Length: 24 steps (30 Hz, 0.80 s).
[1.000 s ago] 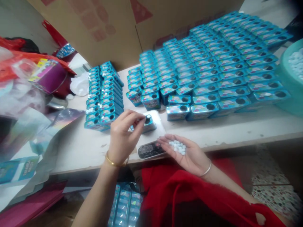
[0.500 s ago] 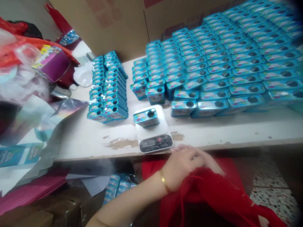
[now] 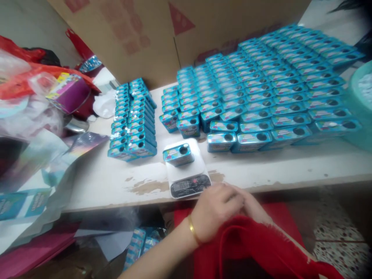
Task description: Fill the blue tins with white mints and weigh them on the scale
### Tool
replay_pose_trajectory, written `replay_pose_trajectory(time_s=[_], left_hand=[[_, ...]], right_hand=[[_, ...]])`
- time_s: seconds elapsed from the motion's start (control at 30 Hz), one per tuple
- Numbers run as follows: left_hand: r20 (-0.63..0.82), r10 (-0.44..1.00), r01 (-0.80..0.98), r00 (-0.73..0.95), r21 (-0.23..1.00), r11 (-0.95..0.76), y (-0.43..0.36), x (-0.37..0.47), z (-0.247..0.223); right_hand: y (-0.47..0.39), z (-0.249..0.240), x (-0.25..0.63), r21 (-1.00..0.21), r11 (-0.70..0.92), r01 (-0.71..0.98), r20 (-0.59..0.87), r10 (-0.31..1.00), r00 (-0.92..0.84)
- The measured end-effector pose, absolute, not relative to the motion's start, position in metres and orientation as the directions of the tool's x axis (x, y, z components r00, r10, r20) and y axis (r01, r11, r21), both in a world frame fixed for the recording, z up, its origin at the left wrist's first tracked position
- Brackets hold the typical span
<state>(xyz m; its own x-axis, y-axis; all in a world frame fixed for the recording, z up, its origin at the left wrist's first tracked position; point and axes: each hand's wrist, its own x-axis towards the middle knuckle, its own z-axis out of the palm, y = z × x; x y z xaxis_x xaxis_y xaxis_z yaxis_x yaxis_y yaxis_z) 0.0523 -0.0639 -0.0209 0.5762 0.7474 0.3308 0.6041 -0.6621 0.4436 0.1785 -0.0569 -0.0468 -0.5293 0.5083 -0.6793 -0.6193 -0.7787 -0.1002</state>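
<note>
Left hand (image 3: 217, 209) bent over my right hand (image 3: 253, 203), I cannot tell whether either is closed; just ahead-left sits a flat, white-and-black rectangular scale (image 3: 188, 171).

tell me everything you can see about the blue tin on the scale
The tin is a small, glossy blue box, metal-looking, with rounded corners and colourful print on its top, too blurred to read surely. A dark round opening lies near the top's right end as pictured, with a small white piece at its far edge. It stands upright toward the far end of the white scale, which supports it.
</note>
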Motion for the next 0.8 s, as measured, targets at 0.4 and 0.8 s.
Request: replay_pose_trajectory(time_s=[0.4, 0.8], left_hand=[[0.32, 0.927, 0.936, 0.193, 0.224, -0.272, 0.015, -0.038, 0.036], [0.297, 0.816, 0.787, 0.496, 0.243, -0.567, 0.003, -0.032, 0.053]], right_hand=[[-0.028, -0.017, 0.151, -0.043, -0.732, -0.68, -0.66, 0.532, -0.531], [-0.018, -0.011, 0.135, -0.021, -0.698, -0.716, -0.607, 0.578, -0.546]])
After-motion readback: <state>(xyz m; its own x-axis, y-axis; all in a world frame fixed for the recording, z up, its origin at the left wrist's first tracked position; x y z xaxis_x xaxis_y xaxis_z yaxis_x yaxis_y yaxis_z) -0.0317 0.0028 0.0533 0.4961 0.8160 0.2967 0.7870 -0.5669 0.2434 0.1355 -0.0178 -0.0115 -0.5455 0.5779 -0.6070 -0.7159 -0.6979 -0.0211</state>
